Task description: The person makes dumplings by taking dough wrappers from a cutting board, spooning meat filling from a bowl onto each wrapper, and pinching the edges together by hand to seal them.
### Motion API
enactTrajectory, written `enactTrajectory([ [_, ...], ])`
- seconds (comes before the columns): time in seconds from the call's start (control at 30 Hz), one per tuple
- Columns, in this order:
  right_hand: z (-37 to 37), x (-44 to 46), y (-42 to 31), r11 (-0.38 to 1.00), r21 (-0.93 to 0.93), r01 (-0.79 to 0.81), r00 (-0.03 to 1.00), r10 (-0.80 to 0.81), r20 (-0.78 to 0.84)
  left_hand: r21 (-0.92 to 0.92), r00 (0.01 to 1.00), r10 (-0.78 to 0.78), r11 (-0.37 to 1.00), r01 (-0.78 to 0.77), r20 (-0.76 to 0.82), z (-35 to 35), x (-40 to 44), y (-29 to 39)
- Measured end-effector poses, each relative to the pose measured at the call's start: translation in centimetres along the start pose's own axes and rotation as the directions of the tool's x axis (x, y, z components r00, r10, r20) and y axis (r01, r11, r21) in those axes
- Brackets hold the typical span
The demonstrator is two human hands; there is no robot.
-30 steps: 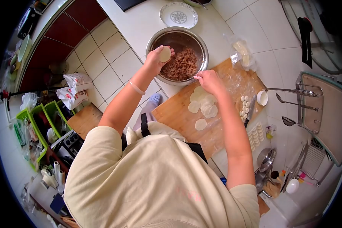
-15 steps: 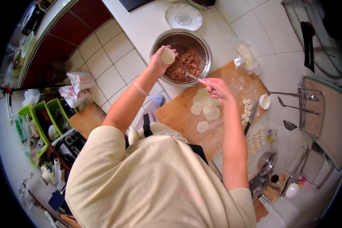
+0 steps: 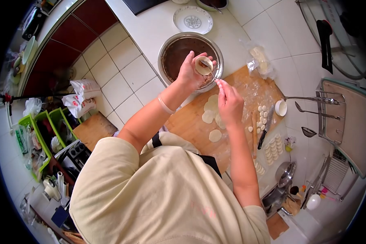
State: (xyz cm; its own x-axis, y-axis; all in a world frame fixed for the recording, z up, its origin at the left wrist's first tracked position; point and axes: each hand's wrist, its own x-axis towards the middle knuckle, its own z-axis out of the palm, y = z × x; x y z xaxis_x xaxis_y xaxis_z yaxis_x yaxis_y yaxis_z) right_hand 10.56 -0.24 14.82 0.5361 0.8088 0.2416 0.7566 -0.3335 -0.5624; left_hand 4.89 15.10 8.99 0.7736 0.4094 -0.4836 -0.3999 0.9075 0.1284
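Observation:
My left hand [image 3: 188,75] is cupped over the metal mixing bowl [image 3: 162,55], holding a round dumpling wrapper [image 3: 199,68]. A little brown meat filling shows on the wrapper, beneath the spoon's tip. The handle of this spoon [image 3: 211,74] is pinched in my right hand [image 3: 232,101], just right of the left. My hands hide most of the filling in the bowl. Below my right hand, a wooden board [image 3: 187,130] carries loose wrappers [image 3: 215,136], some partly covered by the hand and forearm.
Right on the board are small dough pieces [image 3: 262,116], a rolling pin [image 3: 254,136], a knife [image 3: 265,129] and a white cup [image 3: 280,107]. Rows of formed dumplings [image 3: 273,149] lie beyond. A patterned plate [image 3: 192,19] stands behind the bowl; a plastic bag [image 3: 259,61] lies at the board's far edge.
My right hand has lifted the spoon from the filling in the bowl up to the wrapper. My left hand has moved right with the wrapper, which now has filling on it.

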Motion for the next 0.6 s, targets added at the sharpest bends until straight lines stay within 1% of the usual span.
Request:
enactTrajectory([
  [0.03, 0.0, -0.1, -0.1, 1.0, 0.001, 0.0, 1.0, 0.0, -0.002, 0.013, 1.0, 0.004, 1.0, -0.004, -0.003, 0.3, -0.3, 0.1],
  [0.1, -0.2, -0.2, -0.2, 0.999, 0.033, 0.043, 0.995, -0.039, -0.095, 0.027, 1.0, 0.008, 1.0, -0.007, -0.005, 0.6, -0.5, 0.1],
  [0.23, -0.9, -0.3, -0.7, 0.994, 0.091, 0.056, 0.993, -0.045, -0.112, 0.049, 1.0, 0.0, 0.999, -0.001, 0.029, 1.0, -1.0, 0.2],
  [0.3, -1.1, -0.3, -0.9, 0.975, 0.22, 0.026, 0.996, -0.005, -0.092, 0.05, 0.999, -0.004, 0.999, 0.003, 0.036, 1.3, -1.2, 0.2],
  [0.43, -1.1, -0.4, -0.8, 0.965, 0.26, -0.021, 0.996, 0.042, -0.073, 0.071, 0.998, 0.0, 0.997, -0.005, 0.069, 1.7, -1.6, 0.1],
  [0.5, -1.4, -0.6, -1.5, 0.935, 0.35, -0.05, 0.994, 0.08, -0.073, 0.073, 0.997, 0.0, 0.997, -0.005, 0.071, 1.8, -1.7, 0.1],
  [0.53, -1.3, -0.7, -1.5, 0.936, 0.348, -0.051, 0.994, 0.083, -0.076, 0.065, 0.996, 0.014, 0.998, -0.019, 0.085, 1.9, -1.9, 0.1],
  [0.6, -1.1, -1.0, -1.4, 0.913, 0.389, -0.121, 0.989, 0.144, -0.031, 0.059, 0.995, 0.023, 0.998, -0.029, 0.1, 2.1, -1.9, -0.2],
])
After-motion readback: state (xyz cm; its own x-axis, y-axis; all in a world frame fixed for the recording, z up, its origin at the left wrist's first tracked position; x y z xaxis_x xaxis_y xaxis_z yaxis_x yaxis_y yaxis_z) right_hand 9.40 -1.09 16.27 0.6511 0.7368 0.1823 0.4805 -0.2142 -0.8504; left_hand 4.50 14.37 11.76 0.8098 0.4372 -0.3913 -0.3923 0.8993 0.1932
